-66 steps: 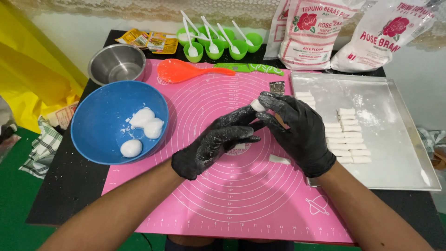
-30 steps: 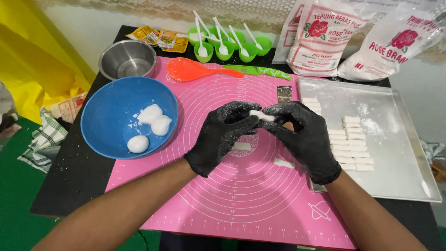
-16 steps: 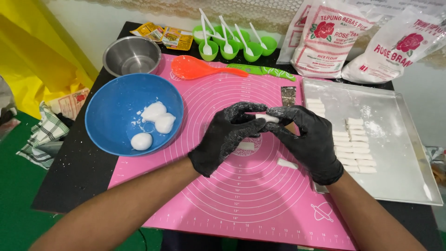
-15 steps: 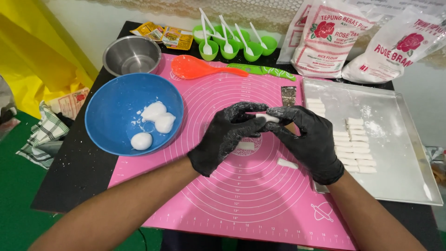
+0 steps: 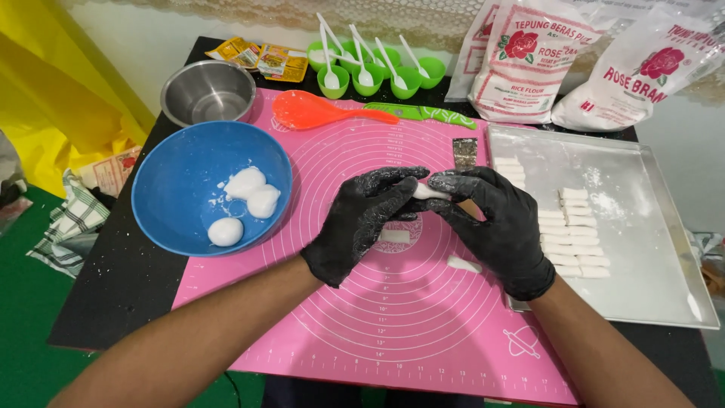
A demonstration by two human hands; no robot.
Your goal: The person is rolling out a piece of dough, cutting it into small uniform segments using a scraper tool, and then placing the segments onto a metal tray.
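Hands, left (image 5: 361, 227) and right (image 5: 492, 221), both pinch-closed on one dough piece (image 5: 428, 193), held above the mat (image 5: 393, 332) between bowl (image 5: 170, 200) and tray (image 5: 649, 249) for easy reach.

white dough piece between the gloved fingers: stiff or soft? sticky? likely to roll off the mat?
Probably soft: the dough piece looks squeezed into shape between the left hand and right hand. Likely tacky: white residue clings to both gloves. Unlikely to roll: similar strips lie flat on the tray and pink mat.

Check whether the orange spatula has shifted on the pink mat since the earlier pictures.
No. The orange spatula lies in the same spot at the far edge of the pink mat, beside the steel bowl.
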